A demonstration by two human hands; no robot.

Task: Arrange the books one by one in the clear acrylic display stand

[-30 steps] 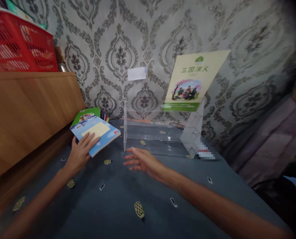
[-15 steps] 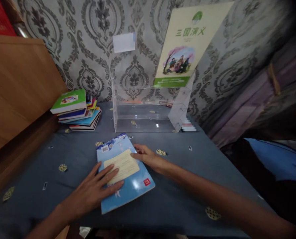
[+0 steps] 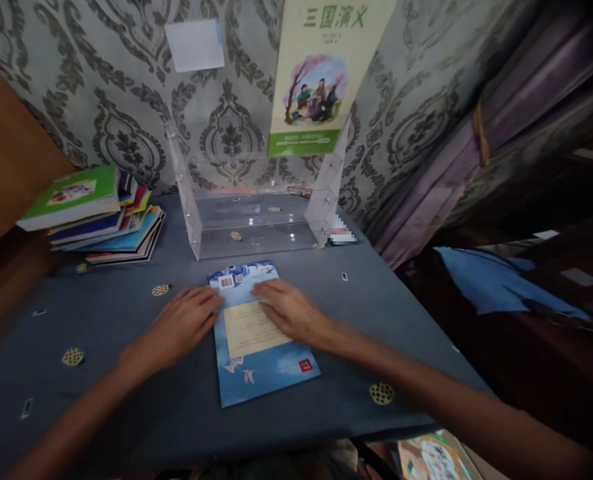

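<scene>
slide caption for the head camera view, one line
Left hand and right hand at a blue paperback, barcode side up, before a clear plastic rack, book stack at left.

The tall cream-and-green illustrated panel (image 3: 321,80) reads 三国演义 in large green characters. The flat light-blue paperback book (image 3: 266,363) bears a black-and-white barcode (image 3: 225,282) and a red square logo (image 3: 305,365); its cream rectangular text box (image 3: 246,333) seems too blurred to read.
</scene>
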